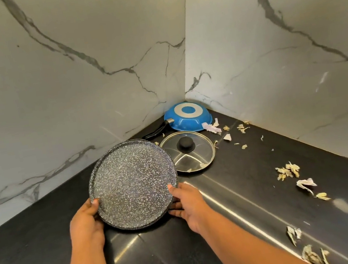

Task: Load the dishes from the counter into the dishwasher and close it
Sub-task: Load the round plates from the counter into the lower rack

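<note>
Since the left hand [86, 222] and right hand [188, 205] merely pinch the speckled plate [133, 182] by opposite rims near the desk's [245, 177] back corner, it could slip.

We see white marble-look walls [67, 80] with grey veins meeting in a corner behind the black glossy counter [237, 201]. Along the right side of the counter lie scattered dry peels [289, 171], some near the corner, others toward the near edge.
</note>
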